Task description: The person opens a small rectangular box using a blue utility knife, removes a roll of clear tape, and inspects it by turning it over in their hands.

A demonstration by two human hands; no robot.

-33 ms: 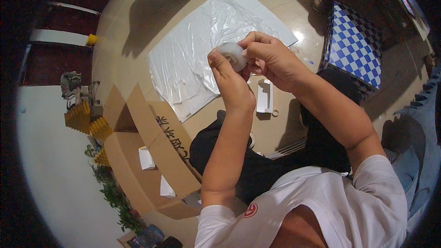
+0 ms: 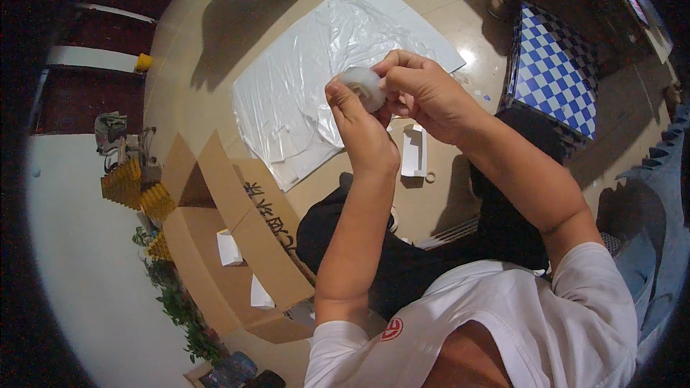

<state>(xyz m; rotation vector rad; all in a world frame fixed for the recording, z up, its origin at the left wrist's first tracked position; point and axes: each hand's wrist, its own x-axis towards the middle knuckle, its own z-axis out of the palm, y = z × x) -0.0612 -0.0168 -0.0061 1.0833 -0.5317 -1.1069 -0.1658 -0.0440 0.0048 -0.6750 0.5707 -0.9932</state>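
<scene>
The tape [image 2: 361, 75] is up before the white sheet [image 2: 269, 90], clasped by the left hand [image 2: 368, 133]. The right hand [image 2: 430, 93] bunches its fingers at the edge, seemingly picking; whether they pinch, I can't tell. Next calls for steadiness.

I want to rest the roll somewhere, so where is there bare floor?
Bare floor lies left of the plastic-covered white board, above the open cardboard box in view. A second patch, between the board's upper-right edge and the checkered stack, has scraps low down. Below the held roll, between the legs, it is crowded: a small white box and a ring.
</scene>
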